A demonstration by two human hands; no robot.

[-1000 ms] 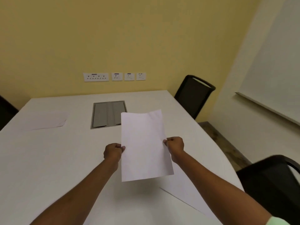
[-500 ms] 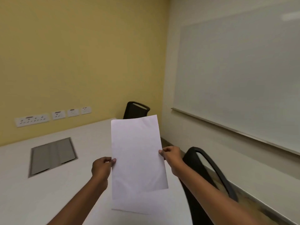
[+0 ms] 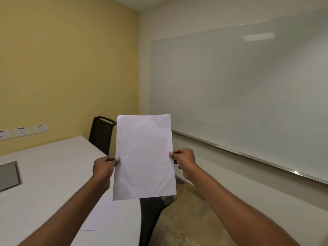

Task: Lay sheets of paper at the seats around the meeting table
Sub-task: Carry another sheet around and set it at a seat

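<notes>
I hold a blank white sheet of paper (image 3: pixel 144 157) upright in front of me, above the right edge of the white meeting table (image 3: pixel 53 174). My left hand (image 3: pixel 103 166) pinches its left edge and my right hand (image 3: pixel 183 160) pinches its right edge. Another white sheet (image 3: pixel 104 213) lies flat on the table just below, partly hidden by my left arm. A black chair (image 3: pixel 102 135) stands at the table's far right side. A second black chair (image 3: pixel 152 213) stands close to the table's edge, mostly hidden by the held sheet.
A grey cable hatch (image 3: pixel 8 174) is set into the table at the left. Wall sockets (image 3: pixel 23 131) line the yellow wall. A large whiteboard (image 3: pixel 239 96) covers the right wall. Brownish floor (image 3: pixel 186 219) runs between the table and that wall.
My view has swung right and upward, from the tabletop to the whiteboard wall. The sheet stays gripped in both hands and now stands more upright, over the table's right edge.
</notes>
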